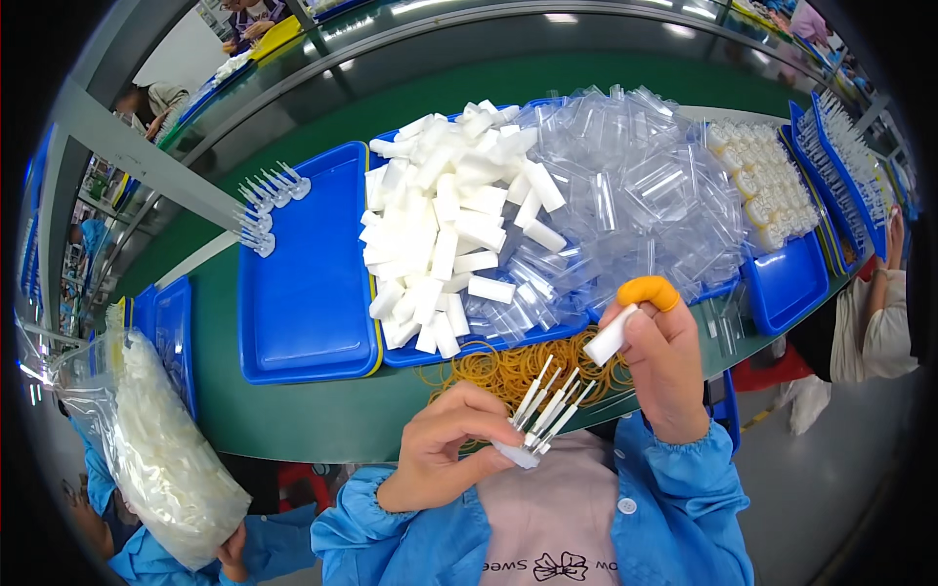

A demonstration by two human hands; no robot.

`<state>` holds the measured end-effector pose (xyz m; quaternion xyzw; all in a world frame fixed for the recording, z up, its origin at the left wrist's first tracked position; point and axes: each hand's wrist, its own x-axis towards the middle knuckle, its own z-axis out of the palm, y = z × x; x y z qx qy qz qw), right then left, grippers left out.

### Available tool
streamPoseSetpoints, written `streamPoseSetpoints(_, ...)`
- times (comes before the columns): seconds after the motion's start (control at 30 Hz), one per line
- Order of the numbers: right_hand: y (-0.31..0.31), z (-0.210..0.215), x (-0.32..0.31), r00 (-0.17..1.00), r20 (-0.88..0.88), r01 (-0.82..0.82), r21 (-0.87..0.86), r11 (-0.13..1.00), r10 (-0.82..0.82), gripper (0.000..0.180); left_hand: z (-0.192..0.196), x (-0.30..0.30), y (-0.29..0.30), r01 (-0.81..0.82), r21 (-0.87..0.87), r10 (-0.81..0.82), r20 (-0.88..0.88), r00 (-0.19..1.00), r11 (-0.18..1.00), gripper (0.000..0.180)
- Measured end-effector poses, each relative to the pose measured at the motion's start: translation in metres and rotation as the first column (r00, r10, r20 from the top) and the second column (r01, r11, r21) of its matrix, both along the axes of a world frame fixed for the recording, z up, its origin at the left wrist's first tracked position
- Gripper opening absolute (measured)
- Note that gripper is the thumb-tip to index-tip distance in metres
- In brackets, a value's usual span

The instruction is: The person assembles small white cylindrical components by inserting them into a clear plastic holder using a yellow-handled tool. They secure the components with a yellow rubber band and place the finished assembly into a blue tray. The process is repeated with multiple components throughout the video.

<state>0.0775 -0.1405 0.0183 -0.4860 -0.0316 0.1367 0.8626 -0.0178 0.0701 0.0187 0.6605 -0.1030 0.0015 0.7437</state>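
My left hand (440, 449) pinches the clear base of a cluster of thin white-tipped sticks (547, 410), which fan upward and to the right. My right hand (669, 371), an orange finger cot (648, 291) on one finger, grips a short white foam-like cylinder (608, 338) just above and right of the sticks. The cylinder and the sticks are apart. Beyond my hands lies a heap of similar white cylinders (445, 215) in a blue tray, beside a pile of clear plastic sleeves (645, 181). Under and behind my hands, yellow-brown rubber bands (489, 371) spread along the table edge.
A blue tray (308, 313) stands left, several clear stemmed clusters (278, 186) at its far corner. Another person's hand (233, 552) holds a plastic bag of white pieces (171, 439) at lower left. Banded bundles (762, 186) and blue trays (782, 283) are at right.
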Motion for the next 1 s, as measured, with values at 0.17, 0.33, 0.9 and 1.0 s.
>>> streamPoseSetpoints(0.17, 0.003, 0.000, -0.003, 0.996, 0.030, -0.086, -0.075, 0.993, 0.088, 0.020, 0.000, 0.001, 0.001, 0.019, 0.031, -0.018, -0.030, 0.999, 0.999, 0.020)
streamPoseSetpoints(0.33, 0.002, 0.005, -0.005, 0.973, 0.072, -0.204, -0.165, 0.965, 0.218, 0.016, -0.003, 0.002, 0.007, 0.032, 0.155, -0.038, 0.039, 0.999, 0.987, 0.020)
streamPoseSetpoints(0.9, 0.030, 0.008, 0.015, 0.737, 0.564, 0.042, -0.588, 0.808, 0.372, 0.024, -0.014, -0.008, 0.007, -0.308, 0.076, 0.296, 0.137, 0.945, 0.948, 0.022)
streamPoseSetpoints(1.0, 0.055, 0.007, 0.034, 0.581, 0.693, 0.433, -0.708, 0.558, 0.428, 0.027, -0.021, -0.009, 0.015, -0.370, -0.125, 0.380, 0.067, 0.923, 0.920, 0.024)
